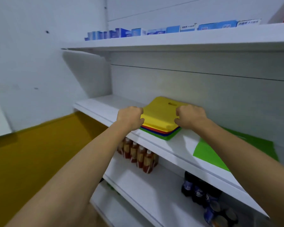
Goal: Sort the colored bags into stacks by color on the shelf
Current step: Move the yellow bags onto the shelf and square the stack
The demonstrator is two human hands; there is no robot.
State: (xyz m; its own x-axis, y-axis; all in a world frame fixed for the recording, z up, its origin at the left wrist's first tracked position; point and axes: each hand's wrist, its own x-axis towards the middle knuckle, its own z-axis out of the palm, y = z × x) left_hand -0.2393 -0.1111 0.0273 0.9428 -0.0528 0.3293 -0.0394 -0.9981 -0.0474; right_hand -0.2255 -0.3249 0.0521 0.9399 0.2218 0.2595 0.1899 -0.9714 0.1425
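A mixed pile of flat bags lies on the middle white shelf (pixel 184 141). On top is a yellow bag (pixel 159 112) with a cut-out handle; red, blue and green edges (pixel 164 134) show beneath it. My left hand (pixel 129 117) grips the yellow bag's left edge with curled fingers. My right hand (pixel 189 117) pinches its right edge. A single green bag (pixel 208 153) lies flat on the same shelf to the right, partly hidden by my right forearm.
The top shelf (pixel 187 40) carries a row of blue and white boxes (pixel 170 28). Below, brown drink bottles (pixel 138 154) and dark bottles and cans (pixel 203 199) stand on lower shelves. A white wall and yellow floor (pixel 31 161) lie to the left.
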